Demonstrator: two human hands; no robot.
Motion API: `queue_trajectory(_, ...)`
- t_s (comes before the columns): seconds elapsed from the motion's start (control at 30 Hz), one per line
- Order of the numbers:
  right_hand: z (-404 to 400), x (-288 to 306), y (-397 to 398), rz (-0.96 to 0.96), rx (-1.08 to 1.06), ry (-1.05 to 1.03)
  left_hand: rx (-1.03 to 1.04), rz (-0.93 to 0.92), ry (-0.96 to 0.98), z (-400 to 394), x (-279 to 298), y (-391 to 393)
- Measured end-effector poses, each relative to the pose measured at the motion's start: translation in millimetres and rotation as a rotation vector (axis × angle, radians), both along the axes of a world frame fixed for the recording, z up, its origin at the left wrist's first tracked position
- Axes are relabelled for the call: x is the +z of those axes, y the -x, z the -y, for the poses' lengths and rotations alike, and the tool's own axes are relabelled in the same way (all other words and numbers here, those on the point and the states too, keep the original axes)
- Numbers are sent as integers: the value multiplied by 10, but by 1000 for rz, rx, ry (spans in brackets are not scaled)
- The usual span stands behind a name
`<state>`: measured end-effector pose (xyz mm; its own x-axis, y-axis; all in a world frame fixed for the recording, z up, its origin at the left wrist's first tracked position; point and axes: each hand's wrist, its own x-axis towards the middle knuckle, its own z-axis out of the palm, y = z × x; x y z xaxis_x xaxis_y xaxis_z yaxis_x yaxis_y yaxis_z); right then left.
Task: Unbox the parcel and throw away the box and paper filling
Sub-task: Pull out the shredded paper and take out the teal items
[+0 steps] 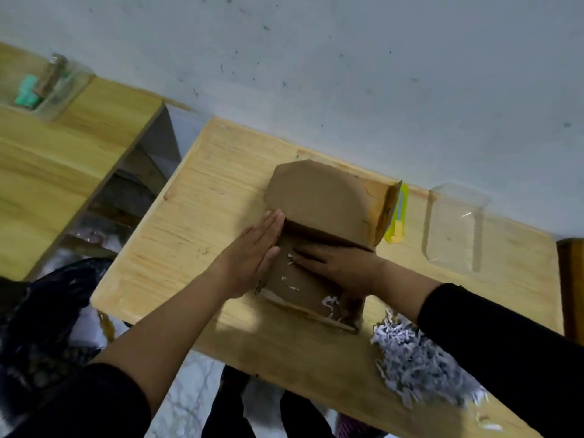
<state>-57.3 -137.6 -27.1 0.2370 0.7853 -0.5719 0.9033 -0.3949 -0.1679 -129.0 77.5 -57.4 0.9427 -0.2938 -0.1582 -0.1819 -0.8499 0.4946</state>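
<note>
1. Box (319, 235): brown cardboard, partly flattened, lying mid-table (196, 216); one flap is raised toward the wall (347, 74), and white paper scraps cling to its near panel.
2. Left hand (252, 257): fingers straight and together, pressed flat against the box's left edge.
3. Right hand (341, 263): palm down, fingers extended, pressing on the box's upper face.
4. Paper filling (414, 355): a heap of white shreds on the table, right of the box, partly hidden by the right sleeve.
5. Cutter (398, 216): yellow, just behind the box's right side.
6. Clear container (455, 229): further right, near the wall.
7. Dark bag (47, 327): on the floor, left of the table.
</note>
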Motion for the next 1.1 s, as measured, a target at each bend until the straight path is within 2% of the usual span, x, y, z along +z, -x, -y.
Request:
queue_trajectory(0.07, -11, -9, -3, -4, 0, -10, -3, 23, -86, -1, -10, 0)
queue_trajectory(0.2, -59, -46, -49, -38, -64, -68, 41, 12, 17, 19, 72, 33)
queue_trajectory(0.37, -111, -100, -51, -92, -187, -222, 54, 21, -74, 53, 132, 52)
queue_trajectory(0.6, 251, -76, -68, -14, 51, -103, 60, 25, -101, 257, 191, -47)
queue_trajectory(0.77, 174, -157, -76, -52, 37, -131, 54, 25, -94, 271, 186, -41)
queue_trajectory(0.93, 22, -228, -46, -234, -231, -348, 53, 19, -61, 266, 167, -33)
queue_trajectory(1.1, -119, -274, 63, -242, -535, -606, 54, 15, -63, 247, 153, -34)
